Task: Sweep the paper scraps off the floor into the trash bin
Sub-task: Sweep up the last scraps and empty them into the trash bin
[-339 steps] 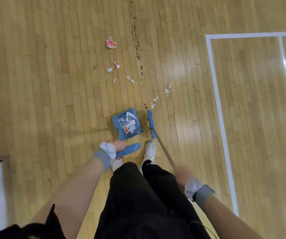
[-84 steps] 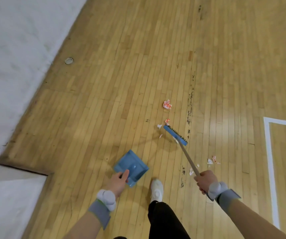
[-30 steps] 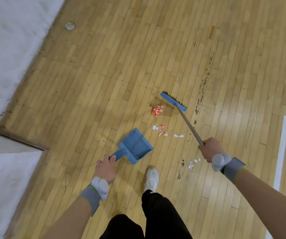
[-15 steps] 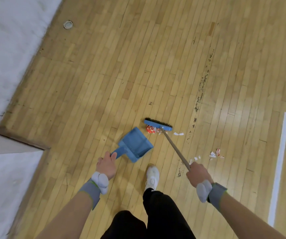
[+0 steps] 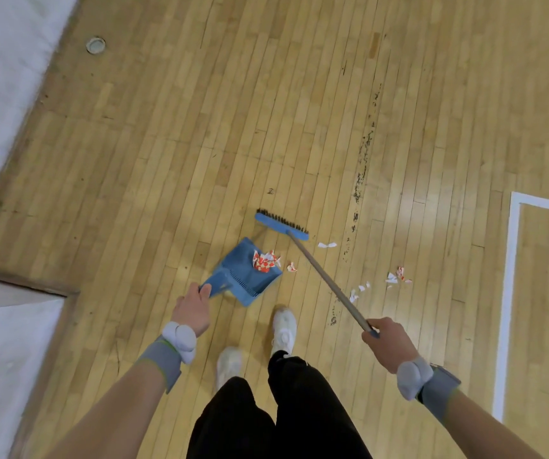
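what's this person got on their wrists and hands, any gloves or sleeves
Forearms are bare, no sleeves, and neither the left hand nor the right hand is gloved. Each wrist carries a grey band: the left wristband, edged in yellow-green, and the right wristband. A pale, rounded two-lobed pad sits on each band toward the hand: the left pad and the right pad.

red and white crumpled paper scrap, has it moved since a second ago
Yes. The crumpled paper scrap moved toward the person, away from the small dark floor mark, into the blue plastic dustpan.
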`<state>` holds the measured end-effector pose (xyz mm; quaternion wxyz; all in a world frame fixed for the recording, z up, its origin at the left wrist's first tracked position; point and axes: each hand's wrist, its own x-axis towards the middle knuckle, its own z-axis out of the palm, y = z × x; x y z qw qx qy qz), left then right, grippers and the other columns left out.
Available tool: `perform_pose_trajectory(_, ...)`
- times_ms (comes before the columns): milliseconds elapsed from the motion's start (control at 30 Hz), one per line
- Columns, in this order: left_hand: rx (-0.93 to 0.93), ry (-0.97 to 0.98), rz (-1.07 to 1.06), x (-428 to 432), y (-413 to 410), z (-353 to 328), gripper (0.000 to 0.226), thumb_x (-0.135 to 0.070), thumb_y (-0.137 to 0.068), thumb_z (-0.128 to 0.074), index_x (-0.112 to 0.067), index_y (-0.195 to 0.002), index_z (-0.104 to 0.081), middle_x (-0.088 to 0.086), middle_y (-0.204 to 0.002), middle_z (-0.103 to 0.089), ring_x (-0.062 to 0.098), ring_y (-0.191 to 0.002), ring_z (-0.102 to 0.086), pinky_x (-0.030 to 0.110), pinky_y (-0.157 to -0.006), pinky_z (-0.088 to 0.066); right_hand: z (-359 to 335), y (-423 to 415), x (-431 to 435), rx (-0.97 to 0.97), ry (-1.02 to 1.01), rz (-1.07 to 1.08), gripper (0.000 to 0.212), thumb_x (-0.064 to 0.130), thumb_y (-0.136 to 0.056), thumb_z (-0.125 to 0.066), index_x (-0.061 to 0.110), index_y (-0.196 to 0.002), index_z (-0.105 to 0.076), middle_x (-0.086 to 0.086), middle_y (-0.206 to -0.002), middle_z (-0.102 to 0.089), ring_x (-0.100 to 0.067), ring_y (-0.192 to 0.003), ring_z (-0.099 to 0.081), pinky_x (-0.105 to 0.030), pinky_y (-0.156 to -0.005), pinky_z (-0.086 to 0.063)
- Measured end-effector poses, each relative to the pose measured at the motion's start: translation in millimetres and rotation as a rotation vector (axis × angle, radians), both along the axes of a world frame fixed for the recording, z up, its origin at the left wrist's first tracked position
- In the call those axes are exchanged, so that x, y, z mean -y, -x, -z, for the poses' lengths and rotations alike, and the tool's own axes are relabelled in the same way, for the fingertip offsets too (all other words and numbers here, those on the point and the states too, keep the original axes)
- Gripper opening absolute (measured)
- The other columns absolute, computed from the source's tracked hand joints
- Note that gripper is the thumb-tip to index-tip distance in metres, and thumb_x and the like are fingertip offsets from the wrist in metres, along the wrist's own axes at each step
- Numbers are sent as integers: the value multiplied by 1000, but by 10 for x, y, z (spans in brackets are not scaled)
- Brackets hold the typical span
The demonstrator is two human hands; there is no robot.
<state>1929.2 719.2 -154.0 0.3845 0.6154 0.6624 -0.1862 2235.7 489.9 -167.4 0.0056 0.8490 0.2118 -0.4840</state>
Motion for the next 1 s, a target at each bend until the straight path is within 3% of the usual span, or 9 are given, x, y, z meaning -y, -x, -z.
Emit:
perform_pose_trajectory(200, 85, -44, -34, -95, 166, -93, 33, -31, -104, -30, -6, -107, -52, 3, -78, -48, 30, -80, -52, 49, -82, -46, 19, -124, -4, 95, 20, 211, 16, 17, -94, -54, 5, -98, -63, -12, -68, -62, -25, -51, -53, -29, -47, -46)
perform_pose_trajectory(300, 98, -39, 19, -152, 247, -173, 31, -29, -104, -31, -7, -109, -52, -2, -77, -43, 35, -84, -54, 48, -79, -46, 68, -190, -30, 138, 63, 319, 26, 22, -97, -53, 0, -87, -64, -15, -66, -63, -28, -51, -57, -33, -49, -51)
perform_pose_trajectory(433, 52, 34, 151, -299, 543, -132, 32, -38, -105, -26, -14, -93, -43, 17, -90, -57, 30, -76, -49, 38, -66, -38, 180, -65, -98, 155, 105, 426, 33, 22, -97, -54, -6, -86, -66, -19, -65, -63, -30, -54, -58, -36, -55, -50)
perform_pose_trajectory(533, 35, 49, 157, -344, 767, -31, 29, -34, -105, -27, -12, -92, -41, 20, -92, -57, 28, -78, -47, 46, -78, -43, 231, 232, -137, 171, 163, 417, 30, 19, -97, -53, -8, -88, -65, -21, -68, -66, -30, -55, -60, -35, -56, -49)
perform_pose_trajectory(633, 32, 72, 207, -352, 898, 23, 31, -38, -105, -24, -14, -94, -41, 21, -94, -58, 35, -80, -52, 46, -77, -44, 214, 621, -204, 132, 214, 373, 22, 13, -96, -52, -7, -99, -62, -25, -89, -70, -34, -69, -67, -36, -60, -51)
perform_pose_trajectory(733, -2, 77, 275, -282, 898, 48, 20, -28, -105, -28, -14, -100, -42, 7, -82, -51, 36, -85, -55, 51, -79, -48, 170, 1139, -183, 79, 236, 305, 26, 10, -96, -45, -7, -109, -59, -26, -104, -67, -38, -95, -68, -42, -78, -58)
perform_pose_trajectory(833, -8, 46, 332, -210, 838, 101, 15, -17, -104, -31, -13, -110, -44, -4, -74, -37, 34, -89, -54, 51, -80, -50, 108, 1655, -164, 23, 222, 227, 28, 12, -100, -41, -6, -116, -55, -24, -114, -63, -38, -105, -63, -43, -89, -54)
perform_pose_trajectory(933, 6, 17, 393, -233, 865, 151, 8, -16, -103, -33, -19, -102, -41, -1, -82, -44, 38, -96, -55, 52, -85, -50, 48, 2116, -191, 1, 255, 249, 24, 15, -100, -42, 0, -113, -55, -18, -117, -62, -34, -105, -63, -37, -84, -53)
perform_pose_trajectory(1000, 26, -7, 414, -259, 896, 198, 17, -18, -103, -33, -15, -110, -48, -9, -73, -30, 41, -102, -55, 51, -89, -48, -5, 2370, -194, -19, 264, 245, 21, 16, -100, -42, 3, -110, -55, -15, -116, -62, -31, -99, -64, -33, -76, -51)
